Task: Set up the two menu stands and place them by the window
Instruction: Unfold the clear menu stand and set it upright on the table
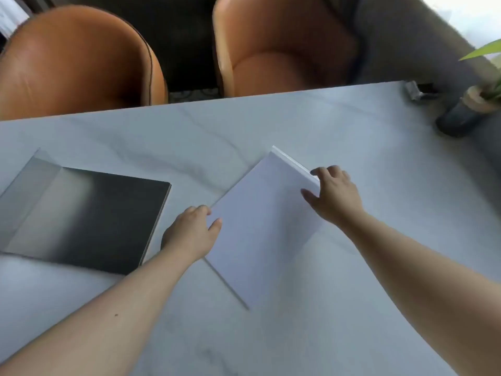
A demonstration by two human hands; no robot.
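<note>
Head view, nearest first: 2 bare forearms reach out over a pale marble table, and between the hands lies a white menu stand, flat or nearly flat on the top. Its long axis runs on a diagonal, from a near corner low in the middle of the frame up and away to a far corner on the right. The left hand sits at the stand's left long edge, thumb on the white face and fingers at or under the rim. The right hand is further out, at the far right end, with its fingers curled over the raised lip there and the thumb pressing the face. Both hands look closed on the stand in a light pinch, though the fingertips underneath are hidden, so how firm the hold is I cannot tell. Neither hand is clearly nearer to the stand; each is in contact with it.

To the left, well apart from the hands, a 2nd, dark menu stand lies flat, its folded flap at the left end. It is untouched, and the left arm is the nearer one to it.

Beyond the table stand 2 orange leather chairs. At the far right corner a potted plant sits by bright light, so the window side is probably to the right, on the right hand's side. Judging from that, lifting the far end would stand the white piece up facing that way.
</note>
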